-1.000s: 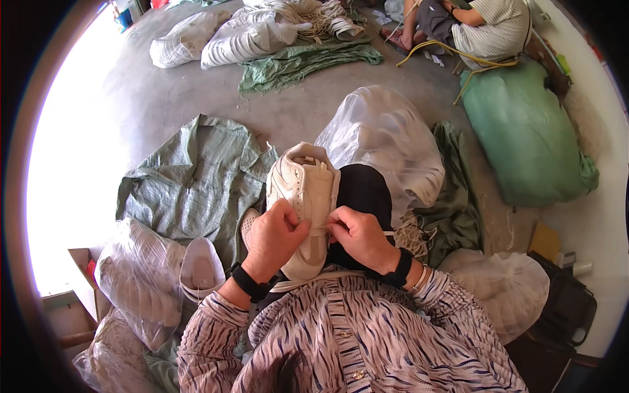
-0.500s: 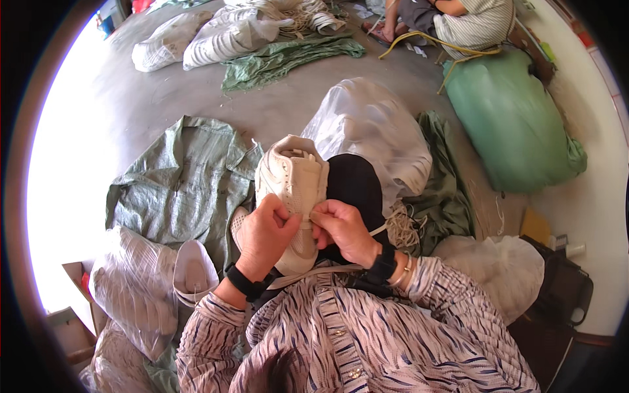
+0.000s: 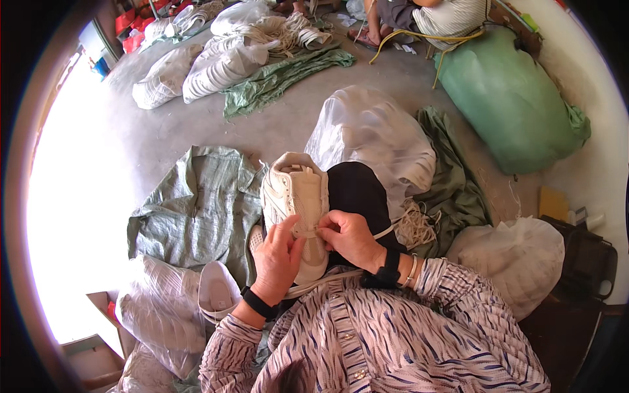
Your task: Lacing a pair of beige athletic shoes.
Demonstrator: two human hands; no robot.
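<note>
A cream sneaker (image 3: 310, 196) rests on my lap, its toe toward me and its opening away. My right hand (image 3: 354, 241) is closed in a pinch at the lowest eyelets, on a flat pale shoelace (image 3: 385, 230) that trails off to the right. My left hand (image 3: 275, 267) lies along the sneaker's left side, index finger and thumb apart, nothing seen between them. Behind that hand, part of another light shoe (image 3: 255, 238) shows. A white shoe (image 3: 219, 288) sits further left.
Bundled pale laces (image 3: 417, 226) lie to the right by a clear plastic bag (image 3: 373, 124). Green woven sacks (image 3: 203, 203) spread over the floor; a stuffed green sack (image 3: 511, 98) stands far right, near a seated person (image 3: 452, 19). Bagged items (image 3: 160, 304) lie left.
My left hand has loosened from the lace area, its finger and thumb moving apart. The right hand keeps its pinch. The whole view has shifted slightly.
</note>
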